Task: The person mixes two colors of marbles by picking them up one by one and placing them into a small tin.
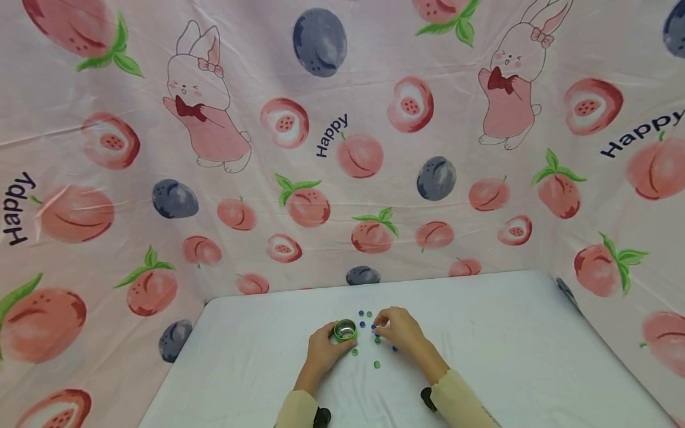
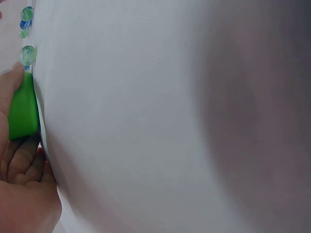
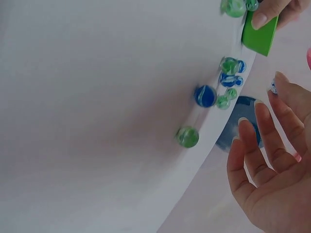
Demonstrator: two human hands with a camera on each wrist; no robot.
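A small green cup with a shiny metallic inside stands upright on the white table, and my left hand grips it around the side. In the left wrist view only the cup's green wall shows, between thumb and fingers. My right hand is to the right of the cup and pinches a blue marble between thumb and index finger, the other fingers spread. Several glass marbles lie between and around the hands, among them a blue marble and a green marble.
The table's white cloth spreads around both hands. Behind and beside it hangs a pink curtain printed with fruit and rabbits. A dark object sits at the table's right edge.
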